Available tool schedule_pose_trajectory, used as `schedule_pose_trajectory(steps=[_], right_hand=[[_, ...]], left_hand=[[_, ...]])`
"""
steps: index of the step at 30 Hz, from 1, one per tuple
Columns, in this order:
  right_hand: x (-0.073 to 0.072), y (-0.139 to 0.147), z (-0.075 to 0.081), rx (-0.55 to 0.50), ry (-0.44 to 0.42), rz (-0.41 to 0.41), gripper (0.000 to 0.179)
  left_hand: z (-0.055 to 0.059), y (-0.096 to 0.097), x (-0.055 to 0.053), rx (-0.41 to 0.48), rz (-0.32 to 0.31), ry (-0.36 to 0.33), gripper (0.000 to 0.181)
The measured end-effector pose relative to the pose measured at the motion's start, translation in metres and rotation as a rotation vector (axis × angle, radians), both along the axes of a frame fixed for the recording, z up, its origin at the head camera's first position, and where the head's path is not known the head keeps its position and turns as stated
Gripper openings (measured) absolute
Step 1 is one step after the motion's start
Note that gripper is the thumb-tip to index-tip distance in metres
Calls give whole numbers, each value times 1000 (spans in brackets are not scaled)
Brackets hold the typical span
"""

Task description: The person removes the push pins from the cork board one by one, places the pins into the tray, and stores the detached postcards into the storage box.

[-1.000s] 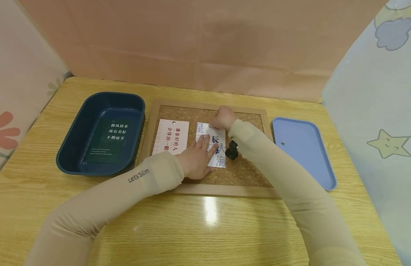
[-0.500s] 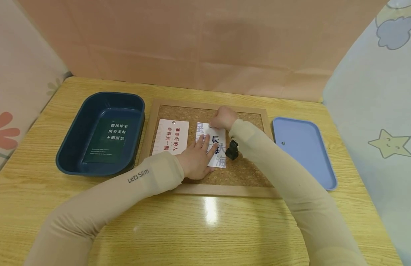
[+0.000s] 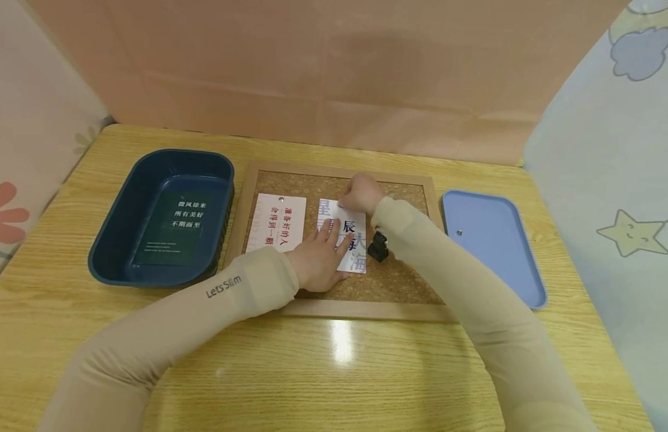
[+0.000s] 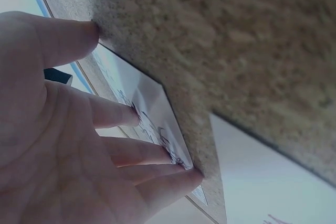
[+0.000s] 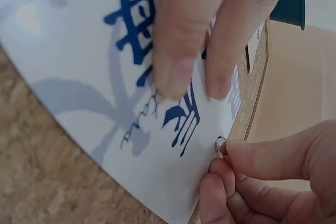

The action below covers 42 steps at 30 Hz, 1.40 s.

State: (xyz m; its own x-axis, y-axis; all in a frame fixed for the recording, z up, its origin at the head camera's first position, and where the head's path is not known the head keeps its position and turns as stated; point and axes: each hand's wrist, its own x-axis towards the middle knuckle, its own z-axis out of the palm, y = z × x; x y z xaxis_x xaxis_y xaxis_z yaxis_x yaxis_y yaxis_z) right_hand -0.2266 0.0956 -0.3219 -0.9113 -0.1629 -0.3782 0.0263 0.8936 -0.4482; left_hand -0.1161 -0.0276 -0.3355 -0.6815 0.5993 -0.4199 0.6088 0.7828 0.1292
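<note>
On the framed cork board point(image 3: 401, 285) lies a white card point(image 3: 358, 261) with dark blue and pale lilac characters. My left hand point(image 3: 318, 261) presses it with spread, straight fingers, which touch its face in the left wrist view. At the card's top edge my right hand point(image 3: 362, 193) pinches a small silver thumbtack point(image 5: 220, 142) between thumb and curled forefinger. The tack's point is hidden by the fingertips. A second white card point(image 3: 264, 219) with red characters lies to the left, a silver thumbtack point(image 3: 281, 199) in its top edge.
Left of the board stands a deep dark blue basin point(image 3: 98, 258) holding a dark green card point(image 3: 171, 234). At the right is a shallow light blue tray point(image 3: 503, 258) with one small silver tack point(image 3: 460, 232) in it. Fabric walls enclose the wooden table point(image 3: 258, 372).
Both hands keep their places on the card, and the tack stays in the right fingers. The head view shifts very slightly.
</note>
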Motion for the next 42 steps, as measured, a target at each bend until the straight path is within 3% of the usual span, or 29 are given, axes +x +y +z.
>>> schedule_pose_trajectory(steps=[5, 10, 13, 17, 20, 27, 42], right_hand=[[0, -2, -1, 23, 10, 15, 35], [-3, -2, -2, 54, -44, 9, 42], [-3, 0, 0, 33, -83, 27, 37], [-2, 2, 1, -81, -130, 30, 25], [-1, 6, 1, -194, -158, -30, 17], [0, 16, -4, -403, -223, -125, 27], [5, 34, -5, -539, -252, -186, 30]], left_hand=[[0, -1, 1, 8, -8, 3, 72], [0, 0, 1, 5, -10, 4, 72], [-1, 1, 1, 5, -9, 4, 73], [-1, 1, 1, 9, 1, -2, 73], [-1, 1, 1, 13, 6, -15, 73], [-1, 1, 1, 8, 6, -23, 73], [3, 0, 1, -2, 5, -21, 72]])
